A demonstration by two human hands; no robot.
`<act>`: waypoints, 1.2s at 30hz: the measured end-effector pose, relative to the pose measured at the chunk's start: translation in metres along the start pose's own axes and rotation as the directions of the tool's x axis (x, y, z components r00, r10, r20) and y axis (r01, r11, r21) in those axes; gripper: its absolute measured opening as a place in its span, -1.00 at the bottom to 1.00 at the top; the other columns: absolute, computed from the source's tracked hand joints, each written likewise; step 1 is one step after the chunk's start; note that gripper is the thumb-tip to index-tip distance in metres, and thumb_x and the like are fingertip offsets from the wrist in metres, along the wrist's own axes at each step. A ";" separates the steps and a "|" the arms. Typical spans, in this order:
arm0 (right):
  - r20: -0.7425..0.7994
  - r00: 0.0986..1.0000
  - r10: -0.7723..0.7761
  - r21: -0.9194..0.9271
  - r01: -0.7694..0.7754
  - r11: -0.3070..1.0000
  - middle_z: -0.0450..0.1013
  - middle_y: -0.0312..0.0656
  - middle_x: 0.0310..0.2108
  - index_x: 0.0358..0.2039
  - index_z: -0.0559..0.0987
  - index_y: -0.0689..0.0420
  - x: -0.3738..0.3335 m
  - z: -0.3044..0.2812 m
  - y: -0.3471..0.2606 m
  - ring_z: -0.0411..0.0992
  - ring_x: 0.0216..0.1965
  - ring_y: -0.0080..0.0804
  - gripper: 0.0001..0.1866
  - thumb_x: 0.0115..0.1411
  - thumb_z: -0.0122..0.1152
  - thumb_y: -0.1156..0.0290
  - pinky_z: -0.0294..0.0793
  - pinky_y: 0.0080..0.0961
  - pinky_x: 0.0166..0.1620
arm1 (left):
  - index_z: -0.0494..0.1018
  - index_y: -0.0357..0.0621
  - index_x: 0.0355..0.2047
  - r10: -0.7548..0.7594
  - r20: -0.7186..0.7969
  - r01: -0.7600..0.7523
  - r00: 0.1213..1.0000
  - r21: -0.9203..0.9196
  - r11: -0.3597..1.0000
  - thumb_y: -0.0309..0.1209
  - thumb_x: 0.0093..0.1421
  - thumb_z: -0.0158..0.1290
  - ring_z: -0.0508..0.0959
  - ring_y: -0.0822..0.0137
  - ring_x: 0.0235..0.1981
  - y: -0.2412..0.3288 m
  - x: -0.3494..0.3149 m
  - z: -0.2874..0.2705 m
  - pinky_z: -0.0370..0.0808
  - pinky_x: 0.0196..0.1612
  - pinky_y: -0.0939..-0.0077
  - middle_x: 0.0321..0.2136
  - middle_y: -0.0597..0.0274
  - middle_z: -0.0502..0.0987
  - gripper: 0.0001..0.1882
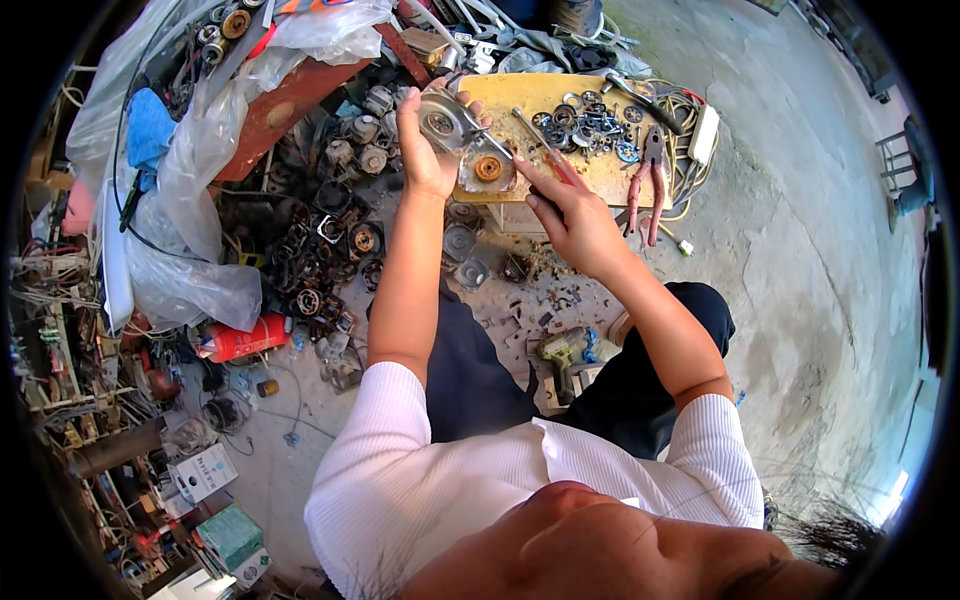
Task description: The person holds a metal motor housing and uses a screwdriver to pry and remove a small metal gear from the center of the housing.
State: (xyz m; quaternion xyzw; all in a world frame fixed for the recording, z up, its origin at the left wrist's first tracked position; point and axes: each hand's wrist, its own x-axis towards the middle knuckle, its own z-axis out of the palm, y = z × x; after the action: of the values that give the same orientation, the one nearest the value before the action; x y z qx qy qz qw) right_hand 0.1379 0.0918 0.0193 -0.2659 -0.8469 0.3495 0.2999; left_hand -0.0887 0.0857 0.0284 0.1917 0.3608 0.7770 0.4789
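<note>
My left hand (428, 160) is closed around a round metal motor end cover (440, 122), holding it up over the left edge of the yellow work table (480, 95). In my right hand (578, 222) is a screwdriver (498, 143); its thin shaft points at the cover's lower right rim, and my fingers hide most of the handle. Below the shaft, a square metal motor housing with a copper coil (488, 168) sits on the table. A second screwdriver with a red handle (568, 170) lies just beyond my right hand.
Red-handled pliers (650, 185), a hammer (645, 103), small rings and gears (580, 122) and a white power strip (704, 135) lie right of the work. Motor parts (335, 240) heap at the left. A cordless drill (562, 365) stands between my legs, near a red bottle (245, 338).
</note>
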 end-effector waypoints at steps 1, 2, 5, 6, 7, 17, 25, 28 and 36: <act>0.013 1.000 0.011 0.022 -0.011 1.000 0.54 0.01 -0.39 0.26 0.40 -0.11 0.000 -0.003 -0.001 0.51 -0.35 -0.05 -0.48 0.28 0.14 0.39 0.49 -0.23 -0.18 | 0.42 -0.14 -0.02 -0.008 -0.006 0.008 1.000 -0.011 1.000 0.10 0.27 -0.12 0.59 0.01 -0.15 0.000 0.000 0.000 0.51 0.01 -0.10 -0.19 -0.02 0.57 -0.44; 0.023 0.999 0.022 0.041 -0.023 0.999 0.54 0.04 -0.35 0.27 0.38 -0.07 -0.001 -0.006 -0.003 0.51 -0.34 -0.07 -0.48 0.29 0.13 0.39 0.49 -0.24 -0.17 | 0.42 -0.14 -0.04 -0.026 -0.029 0.026 0.999 -0.019 0.999 0.10 0.27 -0.11 0.59 0.00 -0.15 0.000 0.001 0.000 0.51 0.01 -0.12 -0.19 -0.03 0.57 -0.44; 0.129 0.958 0.256 0.335 -0.285 0.898 0.48 -0.10 -0.30 0.32 0.27 0.06 -0.004 -0.014 -0.003 0.46 -0.38 -0.36 -0.47 0.36 0.06 0.34 0.47 -0.38 -0.24 | 0.43 -0.15 -0.07 -0.094 -0.047 0.092 0.994 -0.047 0.995 0.10 0.25 -0.08 0.59 -0.03 -0.14 -0.001 0.004 -0.002 0.50 0.03 -0.14 -0.18 -0.07 0.57 -0.45; 0.193 0.929 0.316 0.421 -0.369 0.829 0.44 -0.19 -0.30 0.35 0.22 0.11 -0.004 -0.018 -0.003 0.41 -0.41 -0.51 -0.45 0.40 0.01 0.31 0.46 -0.46 -0.30 | 0.44 -0.15 -0.08 -0.124 -0.021 0.123 0.992 -0.058 0.991 0.10 0.25 -0.07 0.58 -0.03 -0.13 -0.003 0.005 -0.004 0.50 0.03 -0.14 -0.17 -0.08 0.57 -0.45; 0.251 0.892 0.376 0.539 -0.451 0.712 0.41 -0.23 -0.32 0.35 0.21 0.10 -0.004 -0.021 -0.002 0.38 -0.43 -0.54 -0.47 0.41 -0.01 0.30 0.43 -0.51 -0.34 | 0.44 -0.15 -0.09 -0.155 0.006 0.155 0.988 -0.067 0.986 0.10 0.24 -0.05 0.58 -0.04 -0.12 -0.004 0.005 -0.006 0.50 0.03 -0.14 -0.17 -0.08 0.56 -0.45; 0.343 0.733 0.587 0.851 -0.508 0.136 0.31 -0.36 -0.35 0.03 0.41 0.11 -0.010 -0.036 0.009 0.30 -0.43 -0.62 -0.72 0.43 -0.07 0.25 0.33 -0.64 -0.47 | 0.29 -0.37 0.18 -0.552 0.364 0.516 0.750 0.201 0.833 0.15 0.31 -0.21 0.60 -0.01 -0.07 -0.018 -0.007 0.021 0.56 0.02 0.02 0.02 -0.23 0.49 -0.23; 0.411 0.718 0.562 0.828 -0.551 0.099 0.33 -0.36 -0.35 0.03 0.41 0.12 -0.022 -0.053 0.006 0.33 -0.45 -0.63 -0.74 0.41 -0.05 0.30 0.36 -0.63 -0.47 | 0.31 -0.39 0.16 -0.578 0.449 0.585 0.681 0.142 0.799 0.14 0.34 -0.26 0.60 0.01 -0.09 -0.055 0.008 0.041 0.56 0.04 0.14 0.04 -0.23 0.48 -0.24; 0.406 0.696 0.593 0.799 -0.585 0.140 0.34 -0.36 -0.34 0.10 0.35 0.17 -0.031 -0.063 0.004 0.30 -0.48 -0.69 -0.67 0.42 -0.05 0.29 0.33 -0.75 -0.53 | 0.36 -0.37 0.11 -0.601 0.407 0.603 0.687 0.141 0.785 0.15 0.34 -0.26 0.61 -0.01 -0.10 -0.059 0.013 0.043 0.58 0.02 0.10 0.02 -0.19 0.50 -0.25; 0.394 0.771 0.500 0.736 -0.591 0.331 0.45 -0.26 -0.29 0.15 0.34 0.19 -0.052 -0.106 0.021 0.42 -0.41 -0.60 -0.60 0.37 0.05 0.33 0.41 -0.65 -0.47 | 0.42 -0.34 -0.02 -0.564 0.254 0.567 0.786 0.068 0.821 0.21 0.28 -0.15 0.63 0.04 -0.16 -0.056 0.013 0.051 0.60 -0.03 -0.04 -0.17 -0.08 0.58 -0.26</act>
State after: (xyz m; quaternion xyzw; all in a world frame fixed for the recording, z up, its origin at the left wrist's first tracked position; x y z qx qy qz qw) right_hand 0.2516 0.1166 0.0478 -0.3418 -0.4503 0.7972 0.2118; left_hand -0.0286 0.1324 0.0202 0.1731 0.3302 0.5679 0.7339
